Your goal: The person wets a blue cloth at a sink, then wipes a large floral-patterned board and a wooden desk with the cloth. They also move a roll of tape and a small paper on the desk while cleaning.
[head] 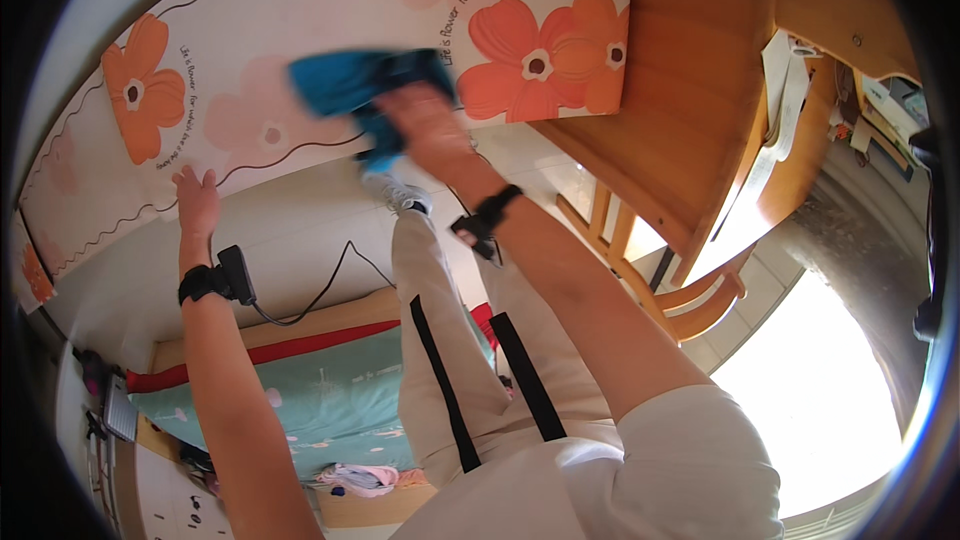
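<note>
A blue cloth [337,82], blurred by motion, is bunched under my right hand [424,120], which grips it over a white surface cover printed with orange and pink flowers [330,7]. Part of the cloth hangs past the cover's near edge. Farther left, my left hand [198,199] rests its fingertips on the cover's near edge, beside an orange flower, and holds nothing. A black strap with a small device is on each wrist, and a black cable runs from the left one.
A wooden desk [690,37] adjoins the cover on the right, with papers [780,105] on a shelf. Beneath it stands a wooden chair [697,300]. Behind me is a bed with a green sheet [345,390] and some clothing [360,478]. My legs are on the tiled floor.
</note>
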Demonstrator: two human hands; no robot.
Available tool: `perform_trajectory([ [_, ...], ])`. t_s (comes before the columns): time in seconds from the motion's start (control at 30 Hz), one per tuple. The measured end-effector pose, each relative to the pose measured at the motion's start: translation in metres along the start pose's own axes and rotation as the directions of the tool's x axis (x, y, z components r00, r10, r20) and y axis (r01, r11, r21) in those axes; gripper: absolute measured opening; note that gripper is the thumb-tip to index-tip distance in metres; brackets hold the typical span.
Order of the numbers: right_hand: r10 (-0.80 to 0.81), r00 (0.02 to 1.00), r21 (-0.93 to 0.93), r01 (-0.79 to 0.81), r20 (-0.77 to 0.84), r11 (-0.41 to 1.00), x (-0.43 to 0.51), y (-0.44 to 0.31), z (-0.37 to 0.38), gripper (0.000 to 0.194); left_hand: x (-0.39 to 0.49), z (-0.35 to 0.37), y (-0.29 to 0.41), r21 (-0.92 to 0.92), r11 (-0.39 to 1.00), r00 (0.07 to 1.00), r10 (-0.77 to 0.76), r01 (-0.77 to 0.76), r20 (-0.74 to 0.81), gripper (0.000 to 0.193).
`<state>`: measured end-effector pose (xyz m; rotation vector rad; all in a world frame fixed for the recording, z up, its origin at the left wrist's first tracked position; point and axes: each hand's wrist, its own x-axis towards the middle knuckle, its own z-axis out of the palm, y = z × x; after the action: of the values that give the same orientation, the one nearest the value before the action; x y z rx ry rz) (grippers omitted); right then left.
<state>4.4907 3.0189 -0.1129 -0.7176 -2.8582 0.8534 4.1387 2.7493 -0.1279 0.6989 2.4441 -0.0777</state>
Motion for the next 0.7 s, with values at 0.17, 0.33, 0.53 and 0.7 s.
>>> perform_trajectory([
  [0.17,0.537,0.762,-0.132,-0.612,-0.363,0.78,-0.057,0.142,-0.091,0.074,-0.009,0.003,0.006,0.066,0.998,1.0,-0.009,0.009,0.011,0.07],
  [0.33,0.629,0.605,0.023,-0.712,-0.487,0.702,0.022,0.249,-0.138,0.069,-0.012,0.013,-0.011,0.057,0.998,0.999,0.029,-0.028,-0.019,0.081],
  [0.53,0.276,0.915,-0.341,-0.371,-0.296,0.864,0.084,0.273,-0.17,0.067,-0.018,-0.004,0.028,0.141,0.986,0.996,-0.087,0.083,0.021,0.104],
  [0.7,0.402,0.914,-0.671,-0.262,0.059,0.693,0.013,0.256,-0.205,0.034,-0.037,-0.042,0.132,0.317,0.839,0.895,-0.434,0.442,-0.1,0.108],
])
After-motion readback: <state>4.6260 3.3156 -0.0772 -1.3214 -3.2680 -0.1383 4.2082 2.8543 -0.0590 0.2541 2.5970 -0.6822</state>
